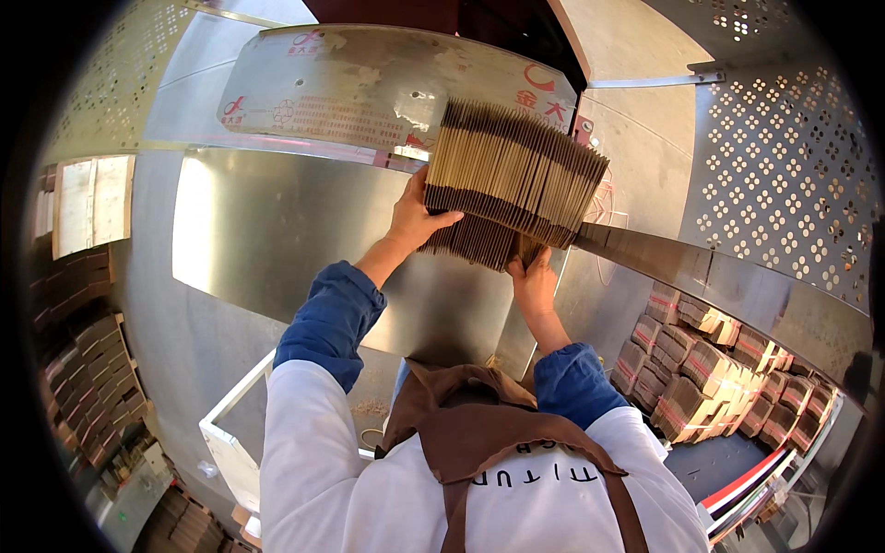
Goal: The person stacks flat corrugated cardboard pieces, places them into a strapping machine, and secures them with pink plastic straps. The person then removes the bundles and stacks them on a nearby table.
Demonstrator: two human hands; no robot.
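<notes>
A thick bundle of brown cardboard pieces (512, 166), packed on edge with darker bands along the ends, is between my two hands. My left hand (415, 217) presses on its left side, thumb lying across the near face. Below its near right corner, my right hand (535, 276) is closed around the lower edges of some pieces; its fingertips are partly hidden under the bundle. The bundle's far end overlaps a worn metal plate (323, 88) with red print. Its underside is hidden.
Nearer me lies a shiny metal table (277, 230). A metal bar (701, 267) and a perforated panel (774, 175) stand to the right. Strapped cardboard bundles (705, 373) sit on a cart at lower right; more cardboard stacks (92, 387) stand at left, beyond a white frame (230, 433).
</notes>
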